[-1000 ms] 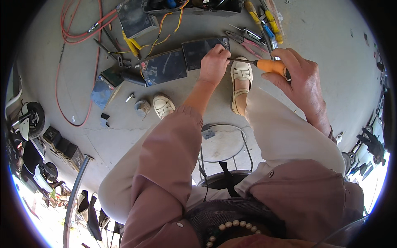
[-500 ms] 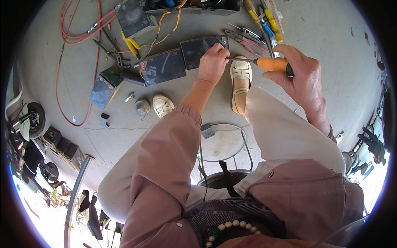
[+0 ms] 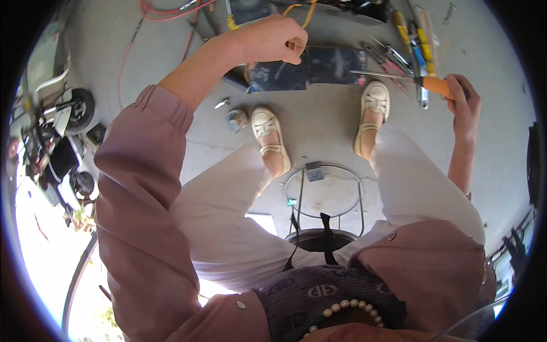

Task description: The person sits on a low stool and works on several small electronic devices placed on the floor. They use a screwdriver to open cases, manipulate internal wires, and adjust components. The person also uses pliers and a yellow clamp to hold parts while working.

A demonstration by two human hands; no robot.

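Note:
In my right hand [image 3: 464, 108] is a screwdriver [image 3: 436, 86] with an orange handle, its long shaft pointing left. The shaft reaches across the right end of a dark block-shaped battery [image 3: 330, 64]; I cannot tell whether the tip touches it. Beside that battery, end to end, lies a second dark battery [image 3: 278, 78]. My left hand [image 3: 270, 41] is above this second one, fingers curled in a pinch. Anything between those fingertips is hidden or too small to make out.
Pliers with pink handles [image 3: 393, 67] and several yellow-handled tools [image 3: 424, 45] lie on the floor at the right. A round metal can [image 3: 236, 120] is near my left shoe [image 3: 266, 126]. Red hose [image 3: 171, 17] curls at the far left. A wire-framed stool [image 3: 325, 214] stands between my legs.
My left hand has left the screwdriver shaft and moved left, above the left battery. My right hand has shifted right and slightly down with the screwdriver. The view has shifted too.

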